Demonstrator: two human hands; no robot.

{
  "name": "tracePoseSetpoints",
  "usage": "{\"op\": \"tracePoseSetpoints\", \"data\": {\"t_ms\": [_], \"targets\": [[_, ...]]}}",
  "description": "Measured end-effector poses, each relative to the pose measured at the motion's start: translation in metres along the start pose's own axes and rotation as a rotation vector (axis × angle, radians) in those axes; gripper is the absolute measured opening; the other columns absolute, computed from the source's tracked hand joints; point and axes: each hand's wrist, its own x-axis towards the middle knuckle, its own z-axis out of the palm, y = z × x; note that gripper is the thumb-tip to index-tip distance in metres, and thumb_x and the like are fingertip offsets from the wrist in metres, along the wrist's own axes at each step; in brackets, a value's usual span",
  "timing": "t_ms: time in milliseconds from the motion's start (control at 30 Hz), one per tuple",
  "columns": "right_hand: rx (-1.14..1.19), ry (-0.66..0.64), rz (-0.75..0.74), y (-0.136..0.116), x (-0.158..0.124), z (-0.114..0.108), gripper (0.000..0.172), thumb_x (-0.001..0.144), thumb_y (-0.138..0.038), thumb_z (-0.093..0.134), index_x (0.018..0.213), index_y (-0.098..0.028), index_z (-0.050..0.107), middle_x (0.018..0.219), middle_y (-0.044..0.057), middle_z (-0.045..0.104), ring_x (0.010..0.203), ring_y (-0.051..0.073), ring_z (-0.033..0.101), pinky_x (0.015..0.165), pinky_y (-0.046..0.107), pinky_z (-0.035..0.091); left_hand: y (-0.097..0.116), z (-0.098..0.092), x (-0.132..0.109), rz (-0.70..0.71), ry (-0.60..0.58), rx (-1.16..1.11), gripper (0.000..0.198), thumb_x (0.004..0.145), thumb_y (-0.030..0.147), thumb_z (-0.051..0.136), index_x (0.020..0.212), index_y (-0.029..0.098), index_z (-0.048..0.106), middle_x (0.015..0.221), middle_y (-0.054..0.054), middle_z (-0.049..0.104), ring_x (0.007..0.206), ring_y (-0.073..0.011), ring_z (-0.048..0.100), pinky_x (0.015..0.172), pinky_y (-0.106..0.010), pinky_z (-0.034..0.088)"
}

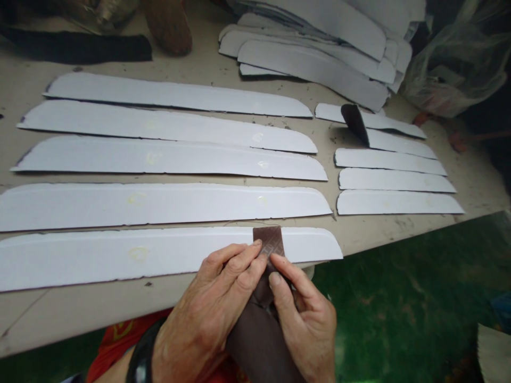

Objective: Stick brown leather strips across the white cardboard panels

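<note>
**Brown strip [268,242] held to a white blank [120,255]**

We find both hands clenched on the brown strip. The left hand [207,298] bears down where the strip crosses the edge of the nearest white blank, and the right hand [307,319] pinches it from the side, thumb on top. The strip's upper end lies on the blank, and its long tail drops off the edge past a black wristband [141,356] and a red sleeve [120,335]. Fingers hide the join, so we cannot say whether it is stuck.

So far, brown shows on this blank and, as a curled dark piece [354,123], on the short blanks [391,181]. Four long blanks [159,207] on the tabletop [51,319] show only pale smudges. Farther off lie a stack of blanks [311,58] and a plastic bag [455,69]. We can read no brand or lettering, only a pattern on the strip.
</note>
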Motion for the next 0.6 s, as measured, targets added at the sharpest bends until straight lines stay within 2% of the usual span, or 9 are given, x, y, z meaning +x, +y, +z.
{"op": "tracePoseSetpoints", "data": {"t_ms": [433,600], "targets": [[-0.041,-0.026,0.004,0.007,-0.004,-0.001,0.022,0.08,-0.022,0.064,0.098,-0.025,0.075,0.096,0.0,0.077,0.085,0.012,0.073,0.077,0.012,0.055,-0.001,0.001,-0.001,0.0,-0.02,0.045,0.046,0.093,0.009,0.038,0.139,0.007,0.038,0.145,-0.011,0.042,0.133,-0.0197,0.031,0.113,-0.029,0.028],[-0.16,-0.16,-0.061,0.014,-0.003,-0.012,0.021,0.085,-0.024,0.059,0.102,-0.026,0.073,0.095,-0.002,0.077,0.081,0.011,0.073,0.074,0.012,0.055,-0.001,0.003,-0.002,-0.005,0.023,0.051,0.051,0.089,0.007,0.038,0.14,0.01,0.038,0.143,-0.01,0.044,0.132,-0.0201,0.034,0.11,-0.031,0.035]]}}
